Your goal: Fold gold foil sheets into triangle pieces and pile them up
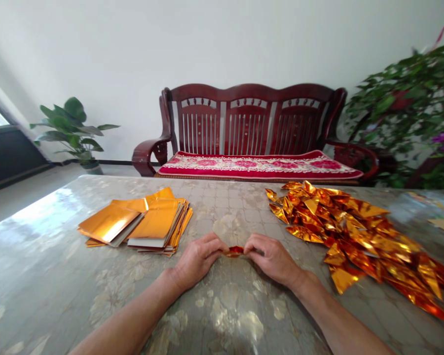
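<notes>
Between my two hands is a small folded piece of gold foil paper (235, 251), held just over the middle of the table. My left hand (202, 256) pinches its left end, and my right hand (268, 256) pinches the other end. The fingers of both hands are closed and hide the paper's tips. To the left of my left hand lies a stack of flat gold foil sheets (153, 222), some showing pale undersides. A heap of folded gold foil pieces (348, 222), shiny and pointed, spreads out to the right of my right hand.
The table (222, 315) has a patterned, glossy cover. Clear plastic (418, 202) lies at its right edge. Behind stands a dark red wooden bench (246, 118) with a red floral cushion (259, 165). Potted plants (72, 128) stand at both sides.
</notes>
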A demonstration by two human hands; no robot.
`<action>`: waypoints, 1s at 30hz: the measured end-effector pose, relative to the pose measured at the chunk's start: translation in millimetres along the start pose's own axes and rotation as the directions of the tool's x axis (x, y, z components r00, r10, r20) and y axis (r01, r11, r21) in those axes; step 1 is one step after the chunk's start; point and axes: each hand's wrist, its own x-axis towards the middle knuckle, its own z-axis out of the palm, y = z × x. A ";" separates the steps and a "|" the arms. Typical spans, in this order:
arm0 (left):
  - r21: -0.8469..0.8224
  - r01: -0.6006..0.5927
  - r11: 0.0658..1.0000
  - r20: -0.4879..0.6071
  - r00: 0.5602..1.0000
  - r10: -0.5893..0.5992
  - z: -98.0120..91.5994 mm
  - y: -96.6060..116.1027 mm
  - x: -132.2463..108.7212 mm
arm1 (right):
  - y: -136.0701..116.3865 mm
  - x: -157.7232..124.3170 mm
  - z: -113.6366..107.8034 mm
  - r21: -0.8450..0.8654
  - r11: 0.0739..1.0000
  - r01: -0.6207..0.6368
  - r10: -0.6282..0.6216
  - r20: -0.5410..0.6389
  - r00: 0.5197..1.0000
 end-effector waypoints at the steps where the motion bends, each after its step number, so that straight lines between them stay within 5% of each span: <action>1: 0.014 -0.002 1.000 0.015 1.000 0.002 -0.4 1.1 -0.3 | -0.7 0.0 -0.5 -0.018 1.000 0.009 -0.009 0.003 1.000; 11: 0.168 -0.014 0.986 0.054 0.999 0.005 -0.6 6.9 -1.8 | -10.4 -2.3 -6.4 -0.252 0.947 0.198 -0.187 0.068 0.980; 18: 0.313 -0.071 0.947 0.100 0.994 0.041 -0.6 5.4 -2.2 | -12.2 -3.2 -6.5 -0.302 0.932 0.198 -0.170 0.117 0.978; 25: 0.241 -0.084 0.967 0.038 0.996 0.077 2.2 3.8 -4.8 | -15.4 -5.1 -4.3 -0.279 0.939 0.201 -0.186 0.081 0.979; 30: 0.205 -0.050 0.977 0.114 0.993 0.027 4.6 6.3 -4.4 | -18.3 -3.1 -1.3 -0.341 0.924 0.172 -0.137 0.124 0.983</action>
